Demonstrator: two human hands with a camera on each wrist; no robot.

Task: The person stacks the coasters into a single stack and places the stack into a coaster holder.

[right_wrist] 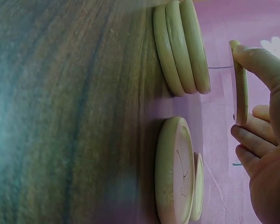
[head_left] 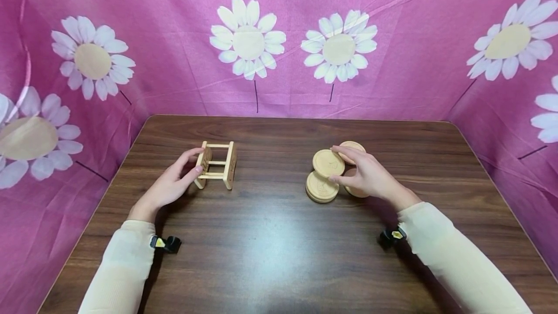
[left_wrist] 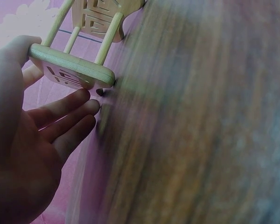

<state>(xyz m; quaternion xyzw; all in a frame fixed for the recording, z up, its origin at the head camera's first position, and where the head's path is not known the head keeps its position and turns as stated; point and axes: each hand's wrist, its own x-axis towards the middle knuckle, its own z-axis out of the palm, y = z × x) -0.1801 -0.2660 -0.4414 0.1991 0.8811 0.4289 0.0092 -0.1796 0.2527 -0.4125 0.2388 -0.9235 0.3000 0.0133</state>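
My left hand [head_left: 167, 183] grips one side panel of a small wooden coaster rack [head_left: 231, 166], thumb and index finger on either edge. In the left wrist view, that rack [left_wrist: 74, 67] shows cut-out panels joined by round bars, and the other fingers of the left hand [left_wrist: 42, 130] stretch out beneath the panel. On the right, a round wooden coaster [head_left: 327, 161] is pinched by my right hand [head_left: 370, 173] between thumb and fingers. The right wrist view shows this coaster [right_wrist: 240, 88] edge-on, raised above the others, in the right hand [right_wrist: 268, 140].
Under the held coaster is a small stack of coasters [head_left: 321, 190]. Another coaster [head_left: 353, 148] lies behind the right hand, and one more [head_left: 355, 190] is partly hidden below it. The brown wooden table [head_left: 270, 236] meets pink flowered cloth [head_left: 292, 96] at its back and sides.
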